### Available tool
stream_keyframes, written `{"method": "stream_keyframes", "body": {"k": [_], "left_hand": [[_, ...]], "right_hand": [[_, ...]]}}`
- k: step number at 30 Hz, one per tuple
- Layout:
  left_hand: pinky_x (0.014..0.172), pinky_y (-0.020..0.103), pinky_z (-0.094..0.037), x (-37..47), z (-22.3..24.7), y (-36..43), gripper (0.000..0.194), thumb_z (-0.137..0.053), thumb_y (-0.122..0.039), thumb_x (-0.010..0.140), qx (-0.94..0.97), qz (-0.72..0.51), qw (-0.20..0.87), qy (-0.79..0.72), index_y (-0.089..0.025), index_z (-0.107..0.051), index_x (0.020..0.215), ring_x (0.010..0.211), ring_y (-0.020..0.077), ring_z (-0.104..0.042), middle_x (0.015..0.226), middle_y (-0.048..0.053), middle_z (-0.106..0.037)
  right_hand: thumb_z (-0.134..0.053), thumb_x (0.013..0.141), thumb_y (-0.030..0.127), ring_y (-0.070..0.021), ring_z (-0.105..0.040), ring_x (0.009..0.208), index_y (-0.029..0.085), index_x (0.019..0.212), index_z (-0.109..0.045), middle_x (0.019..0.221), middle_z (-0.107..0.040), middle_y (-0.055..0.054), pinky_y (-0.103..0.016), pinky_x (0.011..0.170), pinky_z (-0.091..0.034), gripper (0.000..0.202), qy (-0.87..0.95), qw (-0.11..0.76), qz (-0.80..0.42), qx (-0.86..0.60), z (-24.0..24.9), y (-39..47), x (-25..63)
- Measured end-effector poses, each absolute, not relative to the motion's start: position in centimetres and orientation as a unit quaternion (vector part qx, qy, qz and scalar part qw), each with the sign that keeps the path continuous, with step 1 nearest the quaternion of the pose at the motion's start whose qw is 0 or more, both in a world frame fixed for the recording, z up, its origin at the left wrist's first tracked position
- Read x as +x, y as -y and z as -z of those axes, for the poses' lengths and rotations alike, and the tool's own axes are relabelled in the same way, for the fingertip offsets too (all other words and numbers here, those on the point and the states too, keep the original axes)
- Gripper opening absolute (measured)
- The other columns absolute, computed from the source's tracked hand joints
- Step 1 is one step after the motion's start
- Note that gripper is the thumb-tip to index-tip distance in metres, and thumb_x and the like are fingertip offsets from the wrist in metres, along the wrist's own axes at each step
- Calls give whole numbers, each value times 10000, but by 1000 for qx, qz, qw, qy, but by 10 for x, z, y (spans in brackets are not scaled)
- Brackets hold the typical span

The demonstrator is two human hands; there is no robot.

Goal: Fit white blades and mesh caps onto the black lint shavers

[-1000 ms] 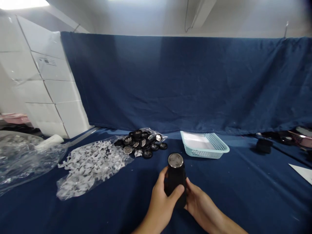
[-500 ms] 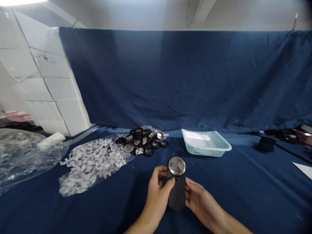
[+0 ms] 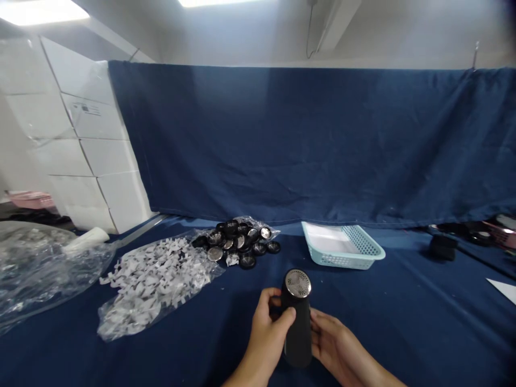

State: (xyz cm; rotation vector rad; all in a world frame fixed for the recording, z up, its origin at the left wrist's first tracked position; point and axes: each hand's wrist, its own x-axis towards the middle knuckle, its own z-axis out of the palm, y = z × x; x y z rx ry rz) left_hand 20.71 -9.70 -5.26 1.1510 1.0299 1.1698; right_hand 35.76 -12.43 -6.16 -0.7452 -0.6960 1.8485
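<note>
A black fabric shaver [image 3: 297,328] with a round, perforated metal head stands tilted above the blue cloth in front of me. My left hand [image 3: 268,330] is wrapped round its left side, with the thumb across the front just below the head. On the other side, my right hand [image 3: 336,344] rests its fingers against the shaver's lower right edge, the fingertips partly hidden behind it. Beyond the hands lies a heap of black round caps with metal mesh discs [image 3: 242,242]. Left of it, small white plastic pieces [image 3: 157,279] spill over a clear bag.
A light blue basket [image 3: 346,260] holding white paper stands at the back right. Clear plastic bags [image 3: 48,274] and a white roll [image 3: 86,240] lie at the far left, near stacked white boxes [image 3: 116,156]. A blue curtain [image 3: 302,145] hangs behind the table.
The view has tipped upward, so everything sits lower in the picture. Both hands and the shaver have shifted slightly right, and the shaver's head is tilted a little differently.
</note>
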Motion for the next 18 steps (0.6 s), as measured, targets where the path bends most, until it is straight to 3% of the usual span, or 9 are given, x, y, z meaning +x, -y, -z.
{"method": "stream_keyframes", "body": {"k": [4, 9, 14, 18], "left_hand": [[725, 303, -495, 206, 61, 88, 325, -648, -283, 753, 518, -478, 553, -444, -172, -499, 1019, 797, 209, -638, 942, 72, -637], [770, 320, -487, 208, 63, 85, 309, -646, -286, 754, 545, -457, 550, -437, -171, -497, 999, 864, 240, -649, 953, 96, -651], [774, 325, -480, 208, 62, 86, 251, -646, -289, 748, 574, -447, 536, -428, -175, -514, 929, 852, 247, -647, 885, 83, -661], [747, 313, -480, 209, 64, 85, 240, -635, -298, 768, 590, -439, 520, -436, -172, -526, 940, 828, 234, -644, 891, 78, -657]], "right_hand": [[-746, 767, 425, -206, -678, 874, 141, 971, -674, 910, -724, -90, -303, 795, -500, 358, 268, 501, -753, -332, 63, 122, 353], [-861, 607, 422, -232, -695, 846, 140, 1003, -662, 844, -731, -83, -308, 778, -517, 525, 254, 508, -756, -324, 79, 111, 353], [-847, 630, 414, -244, -694, 885, 141, 1045, -647, 869, -726, -81, -315, 797, -518, 535, 263, 511, -751, -325, 83, 109, 354], [-872, 561, 446, -263, -690, 896, 142, 1038, -635, 852, -724, -77, -327, 786, -522, 614, 266, 506, -740, -354, 77, 111, 353]]}}
